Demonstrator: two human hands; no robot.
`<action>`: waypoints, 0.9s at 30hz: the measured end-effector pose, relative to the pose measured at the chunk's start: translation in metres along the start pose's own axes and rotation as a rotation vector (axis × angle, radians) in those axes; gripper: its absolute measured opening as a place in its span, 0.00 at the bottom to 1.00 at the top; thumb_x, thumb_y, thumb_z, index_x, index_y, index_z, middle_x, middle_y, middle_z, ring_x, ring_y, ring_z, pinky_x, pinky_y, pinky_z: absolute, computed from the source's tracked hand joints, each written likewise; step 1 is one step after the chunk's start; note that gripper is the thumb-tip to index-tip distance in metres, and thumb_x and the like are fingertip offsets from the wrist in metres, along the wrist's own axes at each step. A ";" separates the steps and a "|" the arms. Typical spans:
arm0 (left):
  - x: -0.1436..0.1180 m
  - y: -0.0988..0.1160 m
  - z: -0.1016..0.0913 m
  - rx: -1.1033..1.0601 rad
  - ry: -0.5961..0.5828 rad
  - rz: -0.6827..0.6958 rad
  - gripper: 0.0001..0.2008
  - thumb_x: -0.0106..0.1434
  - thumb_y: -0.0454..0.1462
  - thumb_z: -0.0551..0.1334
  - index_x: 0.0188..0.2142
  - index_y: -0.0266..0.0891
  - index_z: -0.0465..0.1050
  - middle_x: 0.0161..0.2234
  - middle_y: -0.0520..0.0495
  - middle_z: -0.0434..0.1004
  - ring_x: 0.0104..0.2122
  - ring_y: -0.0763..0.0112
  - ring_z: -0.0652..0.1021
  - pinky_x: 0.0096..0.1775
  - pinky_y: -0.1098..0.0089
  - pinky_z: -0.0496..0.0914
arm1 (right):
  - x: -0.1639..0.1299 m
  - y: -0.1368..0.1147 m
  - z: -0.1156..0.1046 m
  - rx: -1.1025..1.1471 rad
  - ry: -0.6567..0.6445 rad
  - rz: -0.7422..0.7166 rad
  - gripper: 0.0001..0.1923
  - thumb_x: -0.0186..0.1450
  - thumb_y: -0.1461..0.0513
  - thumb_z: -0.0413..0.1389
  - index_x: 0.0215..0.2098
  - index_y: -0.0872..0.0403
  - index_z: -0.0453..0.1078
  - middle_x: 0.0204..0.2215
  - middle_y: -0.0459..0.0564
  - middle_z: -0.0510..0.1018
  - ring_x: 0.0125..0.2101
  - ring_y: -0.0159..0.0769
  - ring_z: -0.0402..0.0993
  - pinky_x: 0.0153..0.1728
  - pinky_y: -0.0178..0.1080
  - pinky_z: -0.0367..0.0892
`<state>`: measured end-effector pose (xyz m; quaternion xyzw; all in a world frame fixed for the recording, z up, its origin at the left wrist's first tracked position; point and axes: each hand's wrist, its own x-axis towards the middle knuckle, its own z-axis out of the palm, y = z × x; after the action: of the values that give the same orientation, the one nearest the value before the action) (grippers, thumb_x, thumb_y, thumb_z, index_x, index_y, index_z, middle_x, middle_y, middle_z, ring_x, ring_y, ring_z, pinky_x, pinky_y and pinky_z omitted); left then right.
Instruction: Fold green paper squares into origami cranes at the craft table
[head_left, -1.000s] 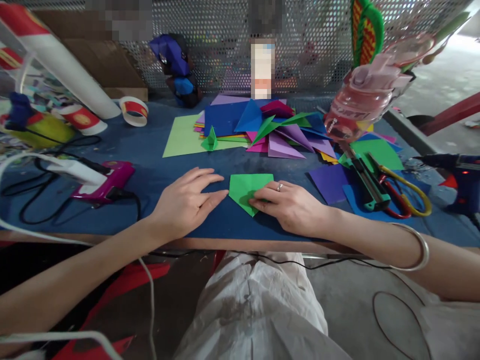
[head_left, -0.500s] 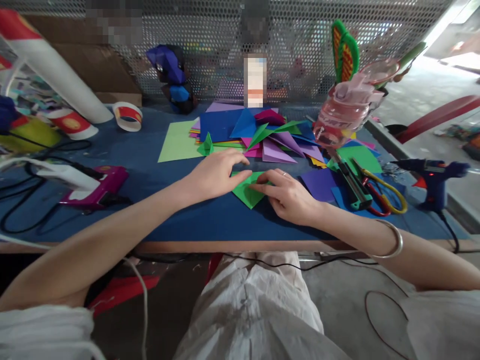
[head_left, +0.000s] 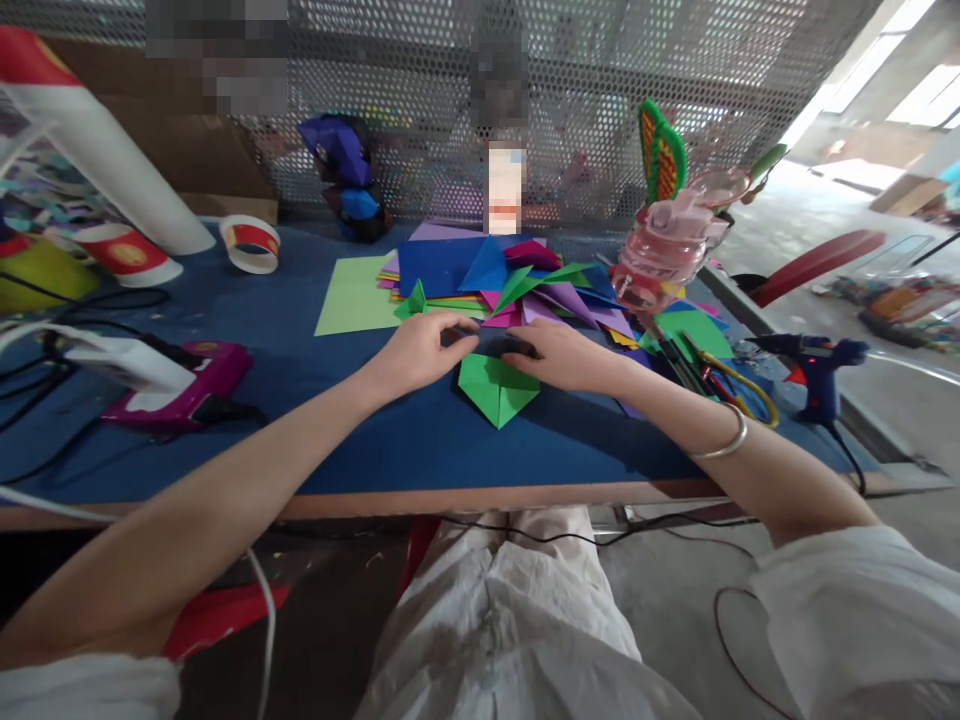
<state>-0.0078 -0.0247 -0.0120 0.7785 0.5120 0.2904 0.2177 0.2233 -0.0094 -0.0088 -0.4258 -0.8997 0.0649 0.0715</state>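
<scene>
A green folded paper (head_left: 496, 388) with a point toward me lies on the blue table top (head_left: 390, 440). My left hand (head_left: 420, 350) and my right hand (head_left: 561, 357) meet at its far edge, fingertips pinching the top fold between them. The fold itself is in shadow under my fingers. A silver bangle (head_left: 726, 440) sits on my right wrist.
A heap of coloured paper sheets (head_left: 495, 280) lies just behind the hands. A pink bottle (head_left: 664, 258), scissors (head_left: 724, 385) and a blue glue gun (head_left: 814, 365) stand right. A purple glue gun (head_left: 187, 385), cables and tape rolls (head_left: 251, 243) are left. Perforated metal screen (head_left: 420, 100) at back.
My left hand came from the bare table left of the paper onto its top edge. Both hands moved up to the far edge and now pinch it. The view shifted.
</scene>
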 end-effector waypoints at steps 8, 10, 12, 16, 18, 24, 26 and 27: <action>0.004 -0.008 0.003 -0.214 -0.025 -0.104 0.17 0.62 0.45 0.64 0.44 0.37 0.80 0.43 0.40 0.85 0.40 0.55 0.83 0.43 0.57 0.79 | -0.012 -0.006 0.006 0.074 0.033 0.060 0.22 0.69 0.60 0.61 0.59 0.60 0.72 0.45 0.59 0.78 0.41 0.41 0.75 0.39 0.39 0.65; 0.004 -0.009 0.005 -0.259 -0.031 -0.124 0.18 0.61 0.46 0.65 0.45 0.37 0.80 0.44 0.39 0.85 0.39 0.56 0.83 0.38 0.59 0.80 | -0.014 -0.004 0.008 0.116 0.054 0.080 0.22 0.68 0.61 0.61 0.60 0.59 0.72 0.44 0.58 0.78 0.40 0.41 0.75 0.40 0.39 0.65; 0.003 -0.009 0.006 -0.308 -0.040 -0.146 0.20 0.60 0.47 0.66 0.46 0.36 0.80 0.44 0.39 0.84 0.39 0.56 0.83 0.35 0.61 0.80 | -0.015 -0.003 0.009 0.156 0.080 0.085 0.22 0.68 0.62 0.61 0.60 0.57 0.72 0.43 0.56 0.78 0.39 0.39 0.74 0.40 0.39 0.65; 0.002 -0.009 0.008 -0.399 -0.055 -0.185 0.21 0.57 0.47 0.69 0.46 0.36 0.80 0.44 0.38 0.83 0.43 0.54 0.82 0.32 0.63 0.80 | -0.017 -0.004 0.013 0.209 0.124 0.063 0.23 0.66 0.65 0.61 0.60 0.55 0.73 0.42 0.54 0.78 0.36 0.37 0.73 0.38 0.38 0.65; 0.001 -0.009 0.009 -0.446 -0.066 -0.202 0.21 0.56 0.47 0.70 0.44 0.36 0.80 0.42 0.40 0.83 0.42 0.56 0.82 0.33 0.64 0.80 | -0.019 -0.004 0.014 0.219 0.131 0.051 0.22 0.66 0.65 0.61 0.59 0.55 0.73 0.41 0.53 0.77 0.33 0.36 0.72 0.36 0.38 0.64; 0.000 -0.010 0.008 -0.600 -0.140 -0.226 0.25 0.49 0.42 0.76 0.46 0.37 0.79 0.41 0.42 0.83 0.40 0.61 0.82 0.39 0.61 0.80 | -0.022 -0.003 0.019 0.254 0.149 0.013 0.23 0.64 0.67 0.61 0.58 0.56 0.74 0.42 0.53 0.75 0.32 0.34 0.71 0.35 0.37 0.66; 0.000 -0.009 0.008 -0.637 -0.163 -0.215 0.26 0.46 0.39 0.77 0.46 0.37 0.79 0.46 0.41 0.82 0.43 0.60 0.82 0.43 0.61 0.79 | -0.021 -0.002 0.021 0.287 0.163 -0.003 0.25 0.63 0.68 0.62 0.59 0.55 0.73 0.43 0.53 0.75 0.32 0.34 0.72 0.35 0.37 0.67; 0.000 -0.009 0.008 -0.652 -0.174 -0.209 0.28 0.44 0.37 0.78 0.46 0.37 0.79 0.49 0.41 0.82 0.44 0.60 0.82 0.44 0.60 0.79 | -0.021 -0.001 0.023 0.299 0.172 -0.011 0.26 0.63 0.68 0.62 0.59 0.55 0.72 0.43 0.54 0.76 0.32 0.34 0.72 0.35 0.37 0.68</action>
<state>-0.0084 -0.0221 -0.0237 0.6333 0.4489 0.3474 0.5261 0.2315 -0.0279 -0.0326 -0.4095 -0.8729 0.1606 0.2112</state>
